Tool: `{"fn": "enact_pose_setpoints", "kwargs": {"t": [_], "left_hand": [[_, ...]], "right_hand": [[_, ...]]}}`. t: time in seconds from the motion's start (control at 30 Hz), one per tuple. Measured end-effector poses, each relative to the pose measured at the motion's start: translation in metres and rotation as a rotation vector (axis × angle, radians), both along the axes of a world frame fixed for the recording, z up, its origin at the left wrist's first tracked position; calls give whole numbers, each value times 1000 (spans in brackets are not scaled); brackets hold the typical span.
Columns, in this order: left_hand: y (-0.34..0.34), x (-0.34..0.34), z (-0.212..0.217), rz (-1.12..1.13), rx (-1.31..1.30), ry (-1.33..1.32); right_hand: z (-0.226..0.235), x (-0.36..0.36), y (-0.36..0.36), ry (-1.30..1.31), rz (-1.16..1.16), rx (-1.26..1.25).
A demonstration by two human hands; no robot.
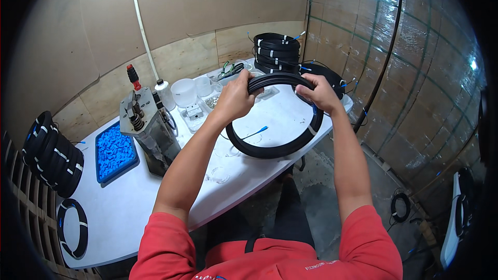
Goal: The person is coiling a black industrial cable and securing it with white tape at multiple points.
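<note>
Head view, from the left: a blue tray of clips [115, 151] on the white desk [129, 207], then the left hand [236, 98] and right hand [319, 92] both gripping the top of a black cable coil [275, 148], apparently raised just above the desk.

A blue tray of clips [115, 151] lies beside a metal press [148, 127] on the white table [129, 207].

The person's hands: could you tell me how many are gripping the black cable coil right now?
2. The left hand grips the top left of the black cable coil, and the right hand grips its top right, holding it above the white table.
</note>
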State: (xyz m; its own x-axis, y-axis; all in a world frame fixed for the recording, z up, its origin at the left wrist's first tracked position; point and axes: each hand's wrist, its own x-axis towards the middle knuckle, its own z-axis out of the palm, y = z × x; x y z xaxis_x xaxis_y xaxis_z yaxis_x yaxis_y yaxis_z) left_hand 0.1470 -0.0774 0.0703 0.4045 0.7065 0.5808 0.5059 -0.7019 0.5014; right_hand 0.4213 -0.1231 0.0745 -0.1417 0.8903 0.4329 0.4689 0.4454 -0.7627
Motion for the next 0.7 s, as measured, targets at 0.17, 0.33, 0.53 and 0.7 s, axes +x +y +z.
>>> {"fn": "enact_pose_setpoints", "kwargs": {"t": [0.17,0.33,0.53,0.7], "left_hand": [[1,-2,4,10,-61,17],[3,0,12,-23,59,21],[0,2,22,-58,7,-117],[-10,-1,35,-102,-156,-204]], "right_hand": [[26,-13,5,-272,-36,0],[24,-25,6,-307,-104,63],[48,-25,-1,-276,-112,223],[86,-29,-3,-389,-142,183]]}}
